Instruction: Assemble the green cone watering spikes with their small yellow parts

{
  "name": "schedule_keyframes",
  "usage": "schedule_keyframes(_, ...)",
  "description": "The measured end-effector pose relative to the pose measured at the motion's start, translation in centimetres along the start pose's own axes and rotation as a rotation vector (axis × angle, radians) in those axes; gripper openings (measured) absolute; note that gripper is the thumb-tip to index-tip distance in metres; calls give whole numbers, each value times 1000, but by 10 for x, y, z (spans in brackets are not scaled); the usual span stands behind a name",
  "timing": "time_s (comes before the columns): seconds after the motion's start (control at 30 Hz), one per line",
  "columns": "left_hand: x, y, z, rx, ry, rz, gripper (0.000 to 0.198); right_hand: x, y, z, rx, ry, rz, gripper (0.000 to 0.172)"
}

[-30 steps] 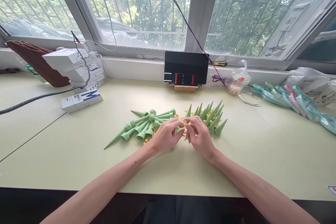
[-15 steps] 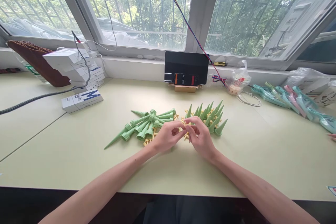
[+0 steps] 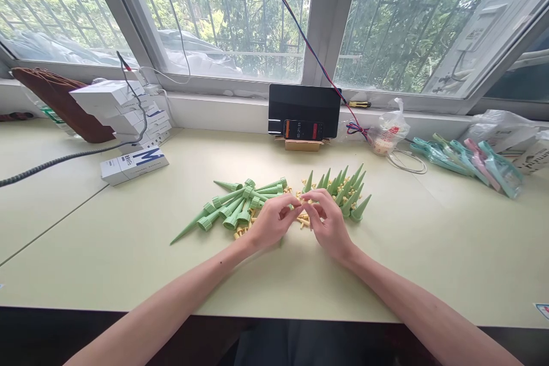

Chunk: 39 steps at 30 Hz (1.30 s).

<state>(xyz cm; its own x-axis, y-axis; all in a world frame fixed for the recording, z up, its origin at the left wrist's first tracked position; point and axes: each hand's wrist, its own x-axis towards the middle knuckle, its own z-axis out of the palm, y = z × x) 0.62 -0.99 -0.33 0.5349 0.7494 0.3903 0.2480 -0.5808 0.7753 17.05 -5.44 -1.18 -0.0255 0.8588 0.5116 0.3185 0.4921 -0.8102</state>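
My left hand (image 3: 277,218) and my right hand (image 3: 329,223) meet fingertip to fingertip over the table, thumbs and forefingers pinched together. Whatever they pinch is too small and too hidden to make out. Small yellow plastic pegs (image 3: 303,221) lie loose beneath and between the hands. Left of them is a pile of green plastic spikes with ribbed caps (image 3: 231,211), partly covered by my left hand. Beyond my right hand, several green cones (image 3: 359,209) stand point up, with more yellow pieces among them.
A phone (image 3: 303,130) showing a timer leans on a black tablet (image 3: 278,103) at the back. White boxes (image 3: 135,164) and a brown pouch (image 3: 64,104) lie left. A bagged cup (image 3: 388,132), a cable (image 3: 407,163) and pastel packaged items (image 3: 476,163) are right.
My fingertips have shifted slightly, still pinched together. At the far right, a teal packet and another person's fingertips at the edge are gone from view.
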Motion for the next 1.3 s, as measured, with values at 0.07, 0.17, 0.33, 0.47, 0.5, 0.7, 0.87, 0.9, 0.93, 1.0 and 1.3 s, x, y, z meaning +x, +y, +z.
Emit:
schedule_keyframes(0.07,0,0,-1,-7,21,-6,22,0,1,0,-12,9,1,16)
schedule_keyframes(0.17,1,0,-3,-9,52,-3,23,0,1,0,-53,11,5,17)
schedule_keyframes(0.33,2,2,-4,-6,95,-4,27,1,2,0,-63,-11,21,19)
schedule_keyframes(0.47,2,4,-5,-2,112,-8,31,1,2,0,5,-13,70,21)
schedule_keyframes(0.5,2,4,-5,0,116,-5,32,0,2,0,19,-10,82,21)
schedule_keyframes(0.7,2,5,-6,0,165,-39,41,-1,1,0,96,15,175,26)
schedule_keyframes(0.87,2,5,-7,-4,203,-63,43,-1,2,1,140,44,191,28)
schedule_keyframes(0.9,2,5,-7,3,206,-61,42,0,3,1,147,44,190,28)
schedule_keyframes(0.93,2,5,-6,15,208,-55,42,-1,3,1,153,44,188,27)
schedule_keyframes(1.0,3,5,-6,60,212,-36,41,-1,3,1,160,48,184,25)
schedule_keyframes(1.3,1,-1,-10,488,175,-54,15,-1,2,1,96,108,160,21)
